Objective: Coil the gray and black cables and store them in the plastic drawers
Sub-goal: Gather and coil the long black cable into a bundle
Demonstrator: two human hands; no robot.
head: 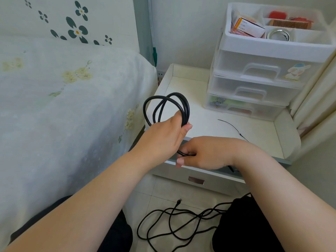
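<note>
While the left hand (163, 135) grips a bundle of black cable (170, 108) loops, fingers wrapped tight around the gathered strands, the loops stand up above the fist over the near left corner of a white bedside table (227, 124). The right hand (205, 153) sits just below and beside it, fingers curled and pinching a run of the same cable close to the left palm. From there the cable drops out of sight behind the right wrist. More black cable lies loose in tangled curves on the tiled floor (160, 190) between the person's knees, its plug end (179, 201) pointing up toward the table. A thin black cable tie (232, 127) rests on the tabletop, apart from both hands. At the back right of the table stands a clear plastic drawer unit (258, 82) with three drawers, all closed, and an open top tray holding small items. A bed (63, 106) with a floral cover fills the left side.
</note>
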